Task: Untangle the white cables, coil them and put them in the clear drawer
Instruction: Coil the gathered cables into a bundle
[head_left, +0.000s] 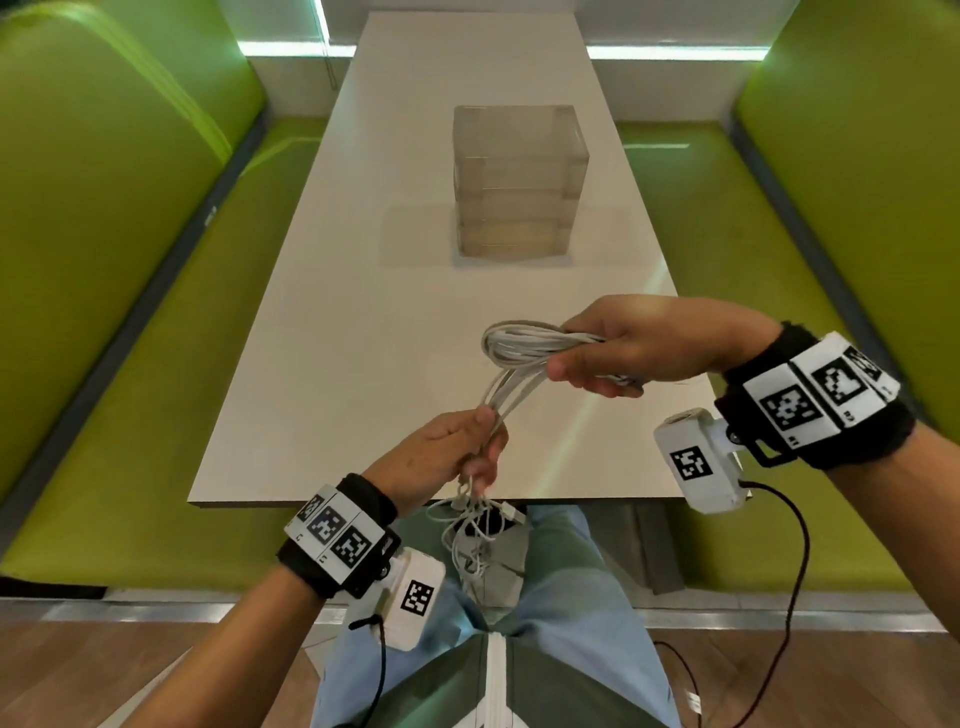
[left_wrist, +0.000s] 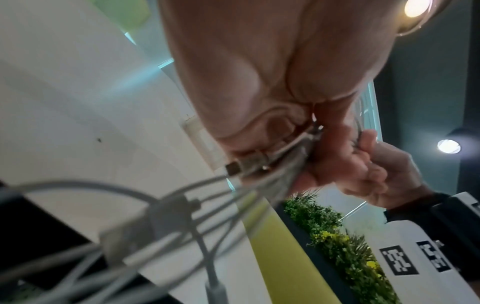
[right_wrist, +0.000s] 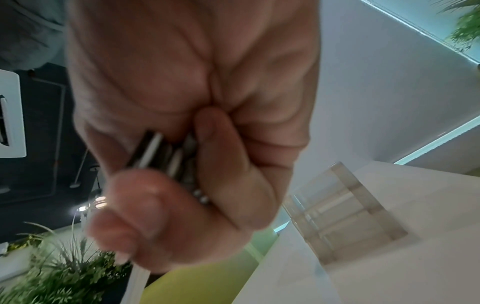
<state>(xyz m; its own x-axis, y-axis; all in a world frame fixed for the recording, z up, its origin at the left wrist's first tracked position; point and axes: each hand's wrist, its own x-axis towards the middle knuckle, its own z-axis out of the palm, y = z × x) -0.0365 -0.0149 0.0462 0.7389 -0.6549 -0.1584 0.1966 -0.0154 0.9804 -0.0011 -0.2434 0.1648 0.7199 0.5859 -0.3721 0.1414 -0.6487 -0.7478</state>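
A bundle of white cables (head_left: 519, 345) is held above the near part of the white table (head_left: 363, 332). My right hand (head_left: 623, 348) grips its looped part, with the loops sticking out to the left. My left hand (head_left: 457, 452) grips the strands lower down near the table's front edge; their loose ends and plugs (head_left: 478, 525) dangle below it over my lap. The wrist views show the cables (left_wrist: 280, 164) pinched in the left fingers and the strands (right_wrist: 166, 156) in the right fist. The clear drawer unit (head_left: 517, 182) stands mid-table with every drawer pushed in.
Green benches (head_left: 130, 312) flank the table on both sides. Black wires (head_left: 789, 571) hang from the wrist cameras. The table's front edge (head_left: 415, 503) runs just under my left hand. A planter with greenery (left_wrist: 337, 236) shows in the left wrist view.
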